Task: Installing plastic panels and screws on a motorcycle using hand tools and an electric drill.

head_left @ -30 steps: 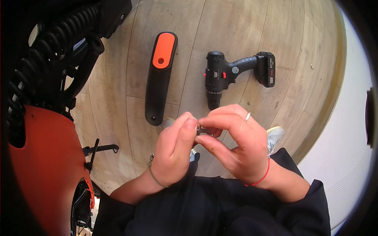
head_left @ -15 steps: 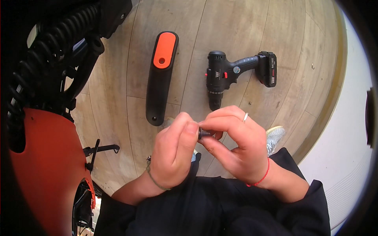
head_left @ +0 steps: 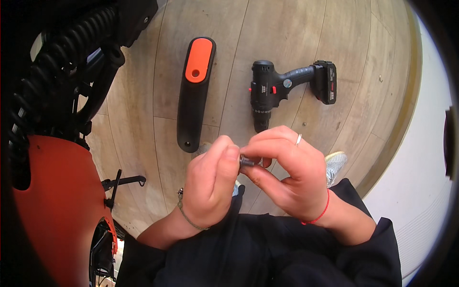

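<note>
A small dark bolt (head_left: 247,162) lies between my two hands, its threaded shank showing. My left hand (head_left: 210,184) is closed, thumb against curled fingers, gripping the bolt's left end, which is hidden. From the other side, my right hand (head_left: 299,172) pinches around the shank, thumb below and index finger above. Just beyond my right fingertips a black cordless drill (head_left: 264,88) rests on the floor, chuck toward me. To its left lies a long black plastic cover (head_left: 191,110) with an orange inset and a hole at its near end.
At the left stands a vehicle with an orange body panel (head_left: 57,191), a black coil spring (head_left: 57,62) and a thin black lever (head_left: 124,181). A small metal piece (head_left: 304,124) lies on the wood-look floor (head_left: 229,28). A white wall (head_left: 401,210) borders the right.
Hardly anything differs. My fingers have shifted slightly around the bolt, and it tilts a little differently. The drill and the cover stay put.
</note>
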`<state>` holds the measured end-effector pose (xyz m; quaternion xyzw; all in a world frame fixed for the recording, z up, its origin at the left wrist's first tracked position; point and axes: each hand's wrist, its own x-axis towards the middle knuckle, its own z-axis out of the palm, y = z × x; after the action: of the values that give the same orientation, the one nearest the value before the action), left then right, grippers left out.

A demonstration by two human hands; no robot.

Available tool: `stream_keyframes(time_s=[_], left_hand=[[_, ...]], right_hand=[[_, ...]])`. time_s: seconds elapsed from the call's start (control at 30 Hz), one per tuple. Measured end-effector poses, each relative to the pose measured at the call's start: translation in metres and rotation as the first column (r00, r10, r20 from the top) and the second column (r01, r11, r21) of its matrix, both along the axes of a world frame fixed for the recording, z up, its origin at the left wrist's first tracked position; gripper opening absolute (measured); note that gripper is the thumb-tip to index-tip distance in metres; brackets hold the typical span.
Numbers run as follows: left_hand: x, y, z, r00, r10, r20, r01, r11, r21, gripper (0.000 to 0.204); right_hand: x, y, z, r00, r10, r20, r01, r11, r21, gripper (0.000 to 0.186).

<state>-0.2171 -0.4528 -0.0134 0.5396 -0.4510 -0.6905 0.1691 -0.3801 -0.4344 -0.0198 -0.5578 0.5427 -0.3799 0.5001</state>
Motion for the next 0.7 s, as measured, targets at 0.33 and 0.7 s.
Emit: stream_keyframes(time_s=[0.33,0.7], left_hand=[[-0.001,-0.002,0.006,0.994,0.055,-0.092,-0.04,0.986,0.16,0.037],[0.001,0.002,0.004,0.985,0.081,-0.153,-0.069,0.994,0.08,0.035]], right_hand=[[0.002,-0.003,0.009,1.0,-0.02,0.018,0.018,0.998,0.065,0.025],[0.002,-0.005,0.006,0.999,-0.012,0.034,0.013,1.0,-0.019,0.027]])
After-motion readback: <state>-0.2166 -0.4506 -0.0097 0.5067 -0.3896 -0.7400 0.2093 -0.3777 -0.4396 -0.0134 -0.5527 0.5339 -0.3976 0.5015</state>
